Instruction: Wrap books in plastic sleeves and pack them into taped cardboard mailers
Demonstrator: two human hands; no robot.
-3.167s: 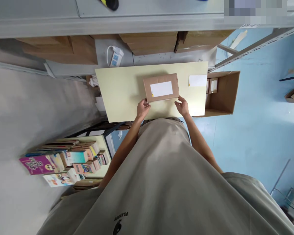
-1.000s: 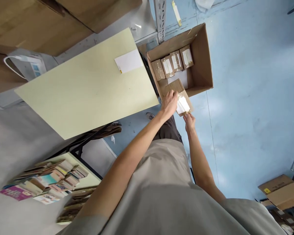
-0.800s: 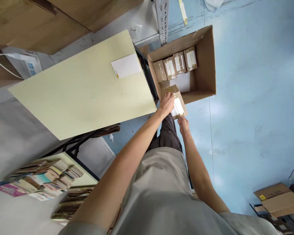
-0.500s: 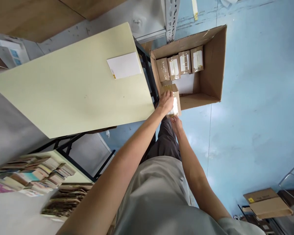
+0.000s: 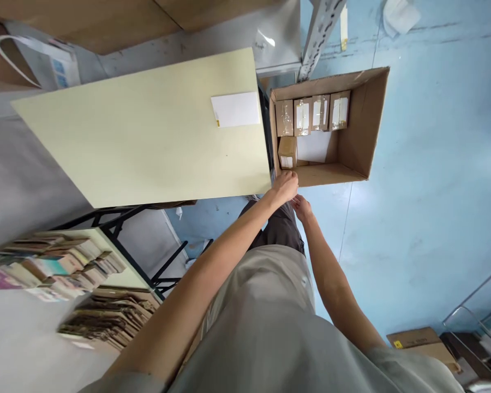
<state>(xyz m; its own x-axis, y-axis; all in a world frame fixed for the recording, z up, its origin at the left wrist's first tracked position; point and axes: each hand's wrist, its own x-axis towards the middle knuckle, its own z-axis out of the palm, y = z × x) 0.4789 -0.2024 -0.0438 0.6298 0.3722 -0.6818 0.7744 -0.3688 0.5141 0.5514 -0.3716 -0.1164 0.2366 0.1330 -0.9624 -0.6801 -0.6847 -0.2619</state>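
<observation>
Left of the large open carton (image 5: 362, 131) is a pale yellow table (image 5: 155, 142), and on its end nearest to this carton lies a flat white card (image 5: 235, 110) with a small yellow mark at one corner.

The small cardboard box (image 5: 287, 146) is inside the large open carton, in its near left corner. It is brown with straight edges; its upper face has a golden shine, like from tape, and a white label is on the face toward the person.

At the carton's near wall, just below this box, is the left hand (image 5: 285, 186), with fingers curled; I cannot tell if they grip anything. The right hand (image 5: 302, 209) is close beside it, outside the carton, with fingers bent; its grip I also cannot tell.

Along the carton's far wall stand four taped boxes (image 5: 303, 117) in a row, white labels on three of them. Between this row and the near wall, a white sheet (image 5: 314, 146) lies on the carton's bottom.
</observation>
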